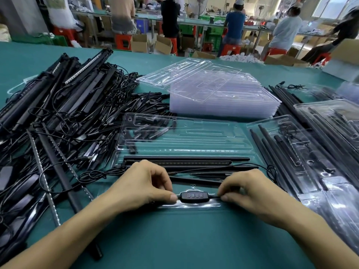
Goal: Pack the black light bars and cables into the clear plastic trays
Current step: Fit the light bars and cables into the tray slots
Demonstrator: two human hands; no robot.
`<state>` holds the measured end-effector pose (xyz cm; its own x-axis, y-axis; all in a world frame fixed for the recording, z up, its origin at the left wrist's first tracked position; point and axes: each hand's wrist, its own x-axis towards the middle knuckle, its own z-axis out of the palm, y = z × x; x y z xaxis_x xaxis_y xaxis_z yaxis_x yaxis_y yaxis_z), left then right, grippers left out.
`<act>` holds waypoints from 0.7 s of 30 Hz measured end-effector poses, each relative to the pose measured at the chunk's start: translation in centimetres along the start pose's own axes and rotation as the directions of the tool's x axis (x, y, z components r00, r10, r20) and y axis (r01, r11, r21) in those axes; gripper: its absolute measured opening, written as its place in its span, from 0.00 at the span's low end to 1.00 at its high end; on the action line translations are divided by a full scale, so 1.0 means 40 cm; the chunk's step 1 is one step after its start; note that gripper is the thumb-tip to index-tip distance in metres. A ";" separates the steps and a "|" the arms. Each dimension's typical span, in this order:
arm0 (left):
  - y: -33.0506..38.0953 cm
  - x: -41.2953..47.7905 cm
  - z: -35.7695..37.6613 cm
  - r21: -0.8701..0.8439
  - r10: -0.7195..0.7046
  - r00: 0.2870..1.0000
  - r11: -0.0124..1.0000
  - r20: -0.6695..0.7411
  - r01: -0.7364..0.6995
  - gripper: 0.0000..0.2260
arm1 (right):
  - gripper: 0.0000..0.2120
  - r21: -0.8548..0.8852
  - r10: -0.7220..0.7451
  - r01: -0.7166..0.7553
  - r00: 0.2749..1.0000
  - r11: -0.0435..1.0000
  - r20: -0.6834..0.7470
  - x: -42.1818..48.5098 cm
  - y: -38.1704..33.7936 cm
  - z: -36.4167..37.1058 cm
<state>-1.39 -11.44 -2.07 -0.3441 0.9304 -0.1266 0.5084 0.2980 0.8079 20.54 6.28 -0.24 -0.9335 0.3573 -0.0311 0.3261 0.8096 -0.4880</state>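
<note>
Low in the centre of the frame, an open clear tray (pixel 180 140) lies on the green table (pixel 174 239), its near half holding several long black bars (pixel 186 158) laid side by side, left to right. At the tray's near edge sits a small black oval controller (pixel 194 195) with a row of four buttons on top, a thin cable running out of each end. The left hand (pixel 143 186) pinches the cable just at the controller's left end between thumb and curled fingers; the right hand (pixel 246 193) pinches it at the right end the same way, both grips narrow and closed on the cable, the controller between them pressed to the glossy plastic. The tray's far half shows moulded long channels and a few short black connectors seen through it. A loose cable loop (pixel 93 174) trails off to the left of the tray. The left of the frame is filled by a tangled heap of bars and wires (pixel 58 113), some bars showing strips of pale LEDs. Above centre stands a stack of empty trays (pixel 223 101), one lying askew on top. To the right lie filled trays (pixel 303 152), glossy, with dark bars slanting inside. Seated people are blurred along the top.
</note>
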 end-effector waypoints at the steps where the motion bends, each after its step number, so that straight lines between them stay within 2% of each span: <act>1: 0.000 -0.003 -0.007 0.000 0.005 1.000 1.000 0.023 -0.005 0.08 | 0.06 -0.020 0.006 -0.006 1.000 1.000 -0.002 -0.004 0.008 0.000; 6: -0.004 -0.007 -0.038 0.192 -0.014 1.000 0.981 0.014 0.011 0.06 | 0.06 -0.231 0.046 -0.052 0.998 0.972 -0.030 -0.019 0.039 -0.006; 11: -0.002 -0.016 -0.052 0.386 -0.061 0.998 0.921 -0.014 0.062 0.06 | 0.06 -0.221 0.079 -0.074 0.997 0.972 0.014 -0.014 0.031 -0.023; 12: -0.001 -0.017 -0.053 0.388 -0.060 0.998 0.920 -0.012 0.060 0.06 | 0.07 -0.210 0.083 -0.087 0.996 0.974 -0.027 -0.020 0.035 -0.037; 14: 0.005 -0.017 -0.057 0.381 -0.069 0.998 0.922 -0.002 0.064 0.07 | 0.09 -0.196 0.103 -0.151 0.966 0.969 -0.236 -0.042 0.060 -0.073; 16: 0.013 -0.015 -0.062 0.383 -0.070 0.998 0.921 -0.006 0.067 0.11 | 0.14 -0.249 0.198 -0.296 0.914 0.922 -0.355 -0.070 0.090 -0.108; 18: 0.030 -0.009 -0.057 0.376 -0.023 1.000 0.926 -0.019 0.028 0.15 | 0.19 -0.285 0.327 -0.410 0.897 0.867 -0.297 -0.083 0.113 -0.124; 21: 0.075 0.016 -0.004 0.352 0.188 0.980 0.923 -0.068 -0.152 0.15 | 0.18 -0.160 0.376 -0.417 0.896 0.894 -0.234 -0.075 0.113 -0.114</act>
<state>-0.22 -9.97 0.38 -0.2955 0.9530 0.0668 0.8001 0.2086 0.5625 25.50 10.98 1.61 -0.6791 0.7340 -0.0074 0.7053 0.6497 -0.2836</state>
